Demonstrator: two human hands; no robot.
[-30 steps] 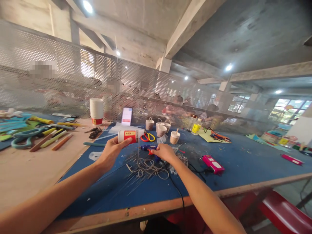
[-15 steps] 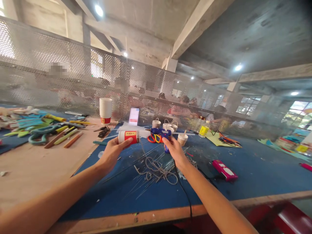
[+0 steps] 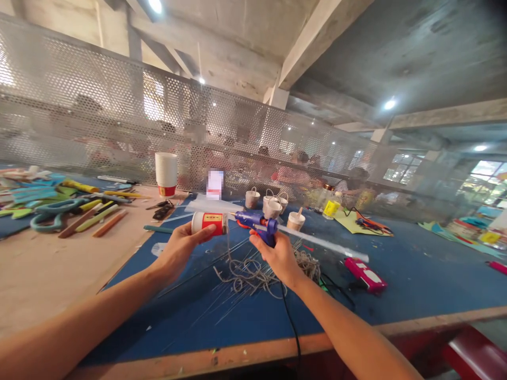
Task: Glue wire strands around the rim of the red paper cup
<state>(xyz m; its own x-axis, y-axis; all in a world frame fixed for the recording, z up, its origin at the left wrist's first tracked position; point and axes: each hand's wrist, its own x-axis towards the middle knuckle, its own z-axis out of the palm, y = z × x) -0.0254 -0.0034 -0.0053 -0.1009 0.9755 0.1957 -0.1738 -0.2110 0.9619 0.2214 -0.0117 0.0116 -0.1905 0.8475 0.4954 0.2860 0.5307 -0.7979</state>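
My left hand [image 3: 187,241] is closed around a red and white paper cup [image 3: 210,224], held on its side with a strand of grey cord at its right end. In my right hand [image 3: 279,256] is a blue hot glue gun [image 3: 256,221], gripped by its handle. The gun's nozzle points left, close to the cup's right end; whether they touch I cannot tell. A long translucent glue stick [image 3: 325,244] juts from the gun's back. Below both hands, loose grey cord [image 3: 257,277] lies over thin wires on the blue mat [image 3: 178,322].
Stacked paper cups [image 3: 166,171] stand at the back left, near teal scissors [image 3: 59,214] and several tools. Small cord-wrapped buckets [image 3: 273,207] are behind the glue gun. A pink box-like object [image 3: 365,275] lies right. A perforated metal screen [image 3: 190,126] runs behind, with people beyond.
My right hand has lifted the glue gun and turned it, so its nozzle now points at the cup. My left hand keeps the cup in nearly the same place.
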